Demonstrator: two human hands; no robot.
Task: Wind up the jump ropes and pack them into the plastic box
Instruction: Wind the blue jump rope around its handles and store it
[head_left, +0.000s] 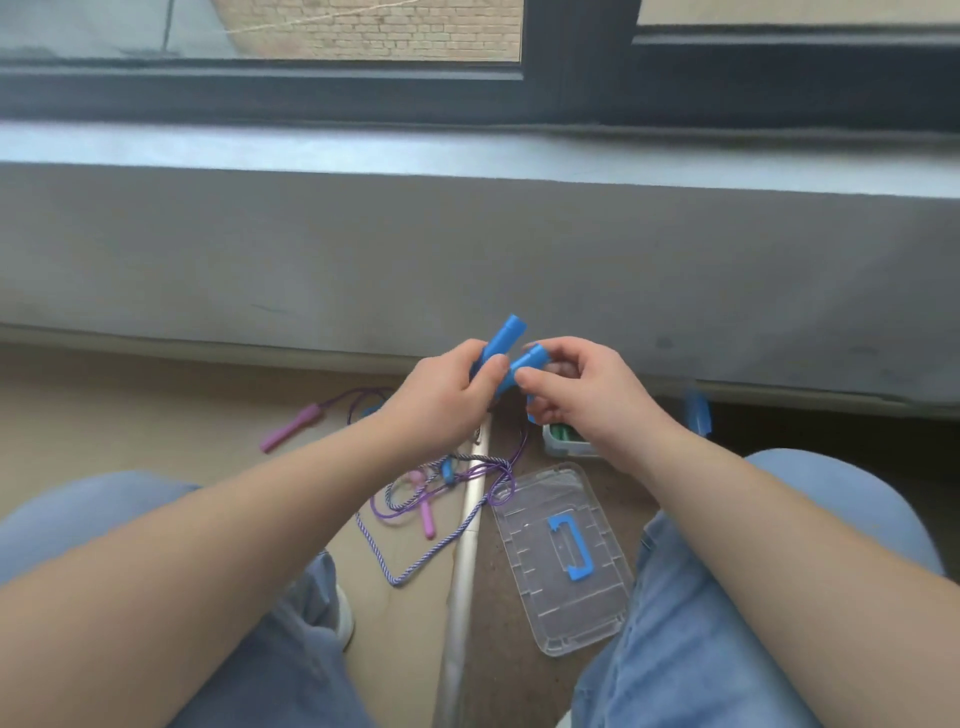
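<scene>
My left hand (447, 395) grips one blue jump-rope handle (503, 336) that points up and away. My right hand (582, 392) pinches the second blue handle (530, 361) right beside it, so the two handles cross. Their blue-and-white braided rope (415, 564) trails down to the floor between my knees. A purple rope (493, 475) with pink handles (291, 427) (427, 514) lies loose on the floor under my hands. The clear plastic lid with a blue latch (563, 556) lies flat by my right knee. The plastic box (566, 441) sits under my right wrist, mostly hidden, with something green inside.
A white pole (470, 545) lies on the floor between my legs, over the seam of tan and brown flooring. A grey wall and window ledge (467, 156) rise just beyond my hands. A blue clip (697, 413) sits at the wall base on the right.
</scene>
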